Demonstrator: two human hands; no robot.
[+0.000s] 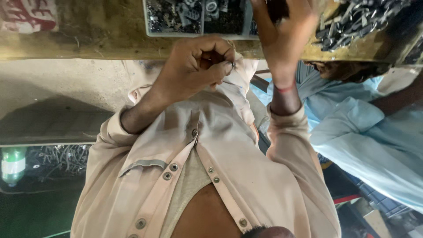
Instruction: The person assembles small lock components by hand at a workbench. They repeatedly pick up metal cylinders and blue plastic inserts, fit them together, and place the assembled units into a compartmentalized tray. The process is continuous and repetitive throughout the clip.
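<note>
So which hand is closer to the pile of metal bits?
Right. The right hand is just beside the pile; the left hand is farther off, below the tray.

Beige snap-buttoned shirt (229,145), red wrist thread (285,89)

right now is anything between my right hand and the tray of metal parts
Nothing visible: the right hand reaches over the parts tray; the left hand, pinching a small ring, sits beside it.
</note>
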